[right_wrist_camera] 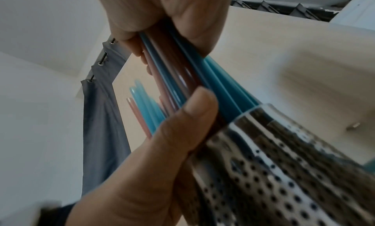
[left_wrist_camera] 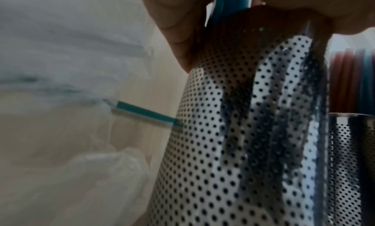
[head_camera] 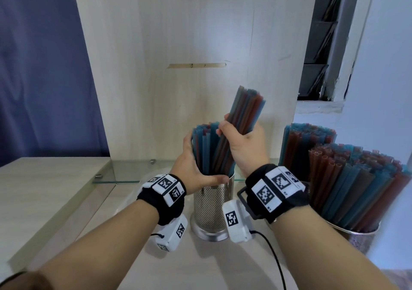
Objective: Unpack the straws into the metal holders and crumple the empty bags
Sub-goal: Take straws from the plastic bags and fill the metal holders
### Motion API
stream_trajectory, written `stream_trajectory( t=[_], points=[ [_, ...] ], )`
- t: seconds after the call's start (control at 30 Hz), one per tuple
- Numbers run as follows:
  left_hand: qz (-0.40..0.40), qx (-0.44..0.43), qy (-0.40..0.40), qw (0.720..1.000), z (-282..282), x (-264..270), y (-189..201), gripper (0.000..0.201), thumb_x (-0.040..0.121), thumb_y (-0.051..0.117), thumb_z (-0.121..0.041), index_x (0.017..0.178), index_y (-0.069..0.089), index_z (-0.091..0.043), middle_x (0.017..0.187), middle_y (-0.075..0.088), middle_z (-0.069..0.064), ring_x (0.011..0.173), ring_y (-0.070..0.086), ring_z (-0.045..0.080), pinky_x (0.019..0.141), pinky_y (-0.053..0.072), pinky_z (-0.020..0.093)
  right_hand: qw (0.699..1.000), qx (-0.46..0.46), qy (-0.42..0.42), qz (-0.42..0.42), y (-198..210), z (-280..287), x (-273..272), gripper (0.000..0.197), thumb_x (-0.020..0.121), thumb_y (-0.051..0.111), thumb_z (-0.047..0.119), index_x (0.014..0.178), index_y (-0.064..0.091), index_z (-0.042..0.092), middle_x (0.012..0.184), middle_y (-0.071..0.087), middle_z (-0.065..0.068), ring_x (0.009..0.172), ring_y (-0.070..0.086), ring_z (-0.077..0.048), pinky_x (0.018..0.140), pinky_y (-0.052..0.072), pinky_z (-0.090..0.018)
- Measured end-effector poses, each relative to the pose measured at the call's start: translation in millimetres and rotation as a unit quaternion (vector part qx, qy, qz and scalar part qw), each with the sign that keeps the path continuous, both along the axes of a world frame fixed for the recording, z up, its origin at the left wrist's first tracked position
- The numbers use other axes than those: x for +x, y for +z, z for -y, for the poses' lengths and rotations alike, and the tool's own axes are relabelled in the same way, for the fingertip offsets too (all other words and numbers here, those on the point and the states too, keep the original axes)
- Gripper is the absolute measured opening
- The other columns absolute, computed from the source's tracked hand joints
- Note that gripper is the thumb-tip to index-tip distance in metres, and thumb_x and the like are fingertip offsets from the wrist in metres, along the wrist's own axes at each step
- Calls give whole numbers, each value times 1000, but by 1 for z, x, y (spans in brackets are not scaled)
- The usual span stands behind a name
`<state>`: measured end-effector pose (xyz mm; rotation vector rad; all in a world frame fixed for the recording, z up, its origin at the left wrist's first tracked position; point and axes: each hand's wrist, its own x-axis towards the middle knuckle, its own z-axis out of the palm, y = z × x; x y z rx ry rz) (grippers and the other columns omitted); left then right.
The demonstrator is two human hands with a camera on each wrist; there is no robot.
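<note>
The right hand (head_camera: 245,142) is grasping a bundle of blue and red straws (head_camera: 245,111) with fingers and thumb curled around it; the bundle is leaning, its lower ends already inside the middle metal holder (head_camera: 213,203). The left hand (head_camera: 191,169) is gripping the rim of this perforated holder, the thumb lying across the front edge and the fingers going around the straws already standing in it. The holder is standing on the pale worktop (head_camera: 200,267), just before the edge of a glass shelf (head_camera: 116,179). Two full holders are standing to the right, one near (head_camera: 356,234) and one behind (head_camera: 305,147), both close. To the left, a clear plastic bag (left_wrist_camera: 61,133) is lying beside the holder, with one blue straw (left_wrist_camera: 142,112) in it.
</note>
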<state>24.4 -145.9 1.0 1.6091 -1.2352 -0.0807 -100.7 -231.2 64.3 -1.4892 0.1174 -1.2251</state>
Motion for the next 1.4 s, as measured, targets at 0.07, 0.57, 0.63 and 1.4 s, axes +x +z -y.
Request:
stream_trajectory(
  t=[0.07, 0.57, 0.63, 1.4],
  points=[
    [-17, -8, -3, 1000, 1, 0, -5, 138, 44, 93, -55, 147, 2, -42, 131, 45, -26, 123, 51, -1, 106, 45, 32, 1000, 5, -1, -4, -7, -2, 1, 8, 89, 66, 2, 89, 64, 10, 76, 66, -5, 74, 67, -14, 70, 55, -24],
    [-47, -29, -6, 998, 6, -7, -10, 125, 49, 89, -54, 145, 11, -41, 124, 60, -11, 114, 62, 8, 96, 53, 42, 991, 5, 3, -133, -18, -3, 6, 19, 85, 73, 12, 103, 70, 12, 99, 73, -5, 93, 71, -14, 86, 59, -35],
    [-64, -36, -9, 997, 6, -7, -12, 124, 49, 89, -57, 145, 11, -43, 125, 61, -9, 114, 62, 10, 95, 54, 44, 986, -13, -32, -162, -14, -4, 8, 28, 81, 76, 17, 108, 68, 15, 100, 73, -1, 93, 70, -13, 87, 59, -38],
    [-44, -23, -9, 999, -1, -1, -12, 102, 67, 72, -56, 147, 15, -27, 125, 58, -5, 114, 60, 8, 98, 52, 41, 844, -421, -103, -315, 29, 4, -14, 56, 85, 52, 22, 141, 51, 16, 144, 49, -5, 133, 45, -22, 112, 35, -33]
  ],
)
